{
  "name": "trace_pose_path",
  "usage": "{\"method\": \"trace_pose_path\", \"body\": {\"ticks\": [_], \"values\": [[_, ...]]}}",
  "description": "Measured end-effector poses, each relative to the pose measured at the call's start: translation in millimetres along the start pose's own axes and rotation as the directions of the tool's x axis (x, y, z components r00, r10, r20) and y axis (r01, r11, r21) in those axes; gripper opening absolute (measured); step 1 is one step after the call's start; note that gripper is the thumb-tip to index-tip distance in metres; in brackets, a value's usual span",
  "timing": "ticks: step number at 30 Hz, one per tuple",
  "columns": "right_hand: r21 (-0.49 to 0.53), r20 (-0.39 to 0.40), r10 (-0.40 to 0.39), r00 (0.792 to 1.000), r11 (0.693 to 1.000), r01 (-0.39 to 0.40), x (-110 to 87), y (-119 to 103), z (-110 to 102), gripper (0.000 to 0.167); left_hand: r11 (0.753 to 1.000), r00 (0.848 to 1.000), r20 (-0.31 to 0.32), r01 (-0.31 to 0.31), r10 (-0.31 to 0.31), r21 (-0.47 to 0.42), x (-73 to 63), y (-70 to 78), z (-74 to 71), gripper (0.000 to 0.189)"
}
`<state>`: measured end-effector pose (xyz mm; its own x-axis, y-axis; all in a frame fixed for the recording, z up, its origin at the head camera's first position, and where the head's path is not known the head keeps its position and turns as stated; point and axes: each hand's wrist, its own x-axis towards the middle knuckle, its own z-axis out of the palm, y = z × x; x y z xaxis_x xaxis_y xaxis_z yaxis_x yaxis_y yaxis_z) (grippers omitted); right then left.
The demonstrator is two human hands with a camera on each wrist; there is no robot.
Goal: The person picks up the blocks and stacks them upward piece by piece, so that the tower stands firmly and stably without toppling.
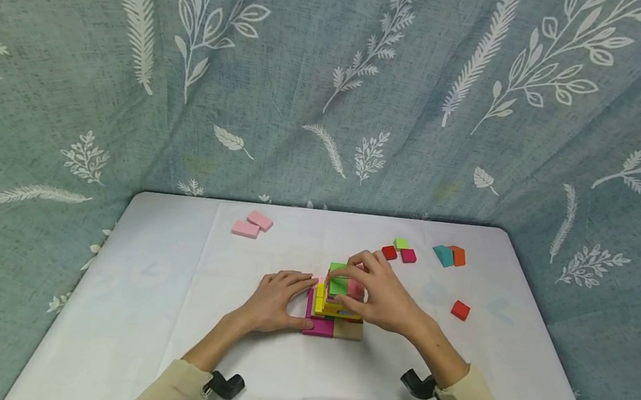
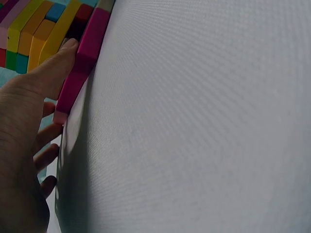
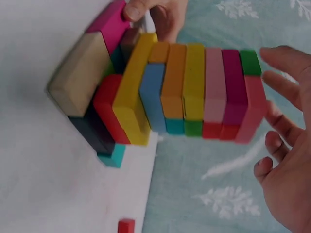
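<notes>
A tower of colored wooden blocks [image 3: 173, 92] stands on the table, topped by a green block [image 1: 336, 287] beside a pink block [image 3: 251, 109]. My right hand [image 1: 381, 296] is at the top, thumb and index finger spread over the green block, fingertips right at its edge. The other fingers stand apart from the tower in the right wrist view. At the base, my left hand [image 1: 275, 302] rests its thumb on a magenta block [image 1: 318, 327]. Its remaining fingers extend along the tower's left and far side. A tan block [image 1: 348, 330] lies beside the magenta one.
Two light pink blocks [image 1: 246, 229] lie at the back left. Toward the back right are a lime block [image 1: 400, 244], red and magenta blocks, then a teal block [image 1: 443, 255] and an orange block [image 1: 458, 256]. One red block [image 1: 460, 310] sits farther right. Patterned cloth [image 1: 286, 87] hangs behind.
</notes>
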<state>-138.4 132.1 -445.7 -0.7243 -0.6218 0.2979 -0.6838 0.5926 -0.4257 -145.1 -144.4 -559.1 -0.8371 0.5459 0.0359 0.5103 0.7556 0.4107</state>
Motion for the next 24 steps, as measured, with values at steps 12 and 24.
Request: {"method": "trace_pose_path", "body": {"ticks": [12,24], "values": [[0.244,-0.095,0.388,0.917,0.902,-0.357,-8.6,102,-4,0.04,1.0,1.0,-0.005,-0.007,0.007,-0.004,0.0,-1.1,1.4,0.094],[-0.025,-0.01,0.567,0.823,0.823,-0.567,-19.6,166,24,0.044,1.0,1.0,-0.026,-0.013,0.012,-0.008,-0.2,-0.3,1.0,0.093]]}}
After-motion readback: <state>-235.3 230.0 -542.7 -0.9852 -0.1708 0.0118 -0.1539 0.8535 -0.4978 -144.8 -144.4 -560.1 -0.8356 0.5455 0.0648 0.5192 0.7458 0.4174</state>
